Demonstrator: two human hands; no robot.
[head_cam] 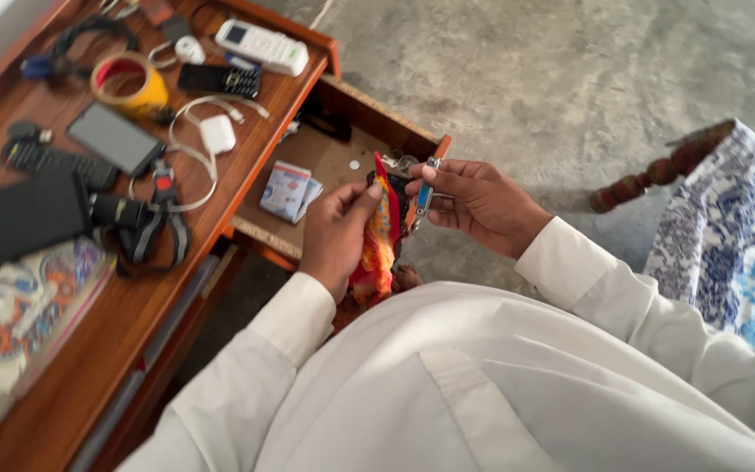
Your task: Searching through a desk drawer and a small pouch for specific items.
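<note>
Pinching a red-orange wrapper (379,236), the left hand (335,234); right hand (475,203) gripping a blue-handled tool (424,194) over the open drawer (325,162).

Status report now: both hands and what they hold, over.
Left hand pinching red-orange cloth. Right hand gripping small blue-and-silver tool. Both above open drawer; nothing between hands.
</note>
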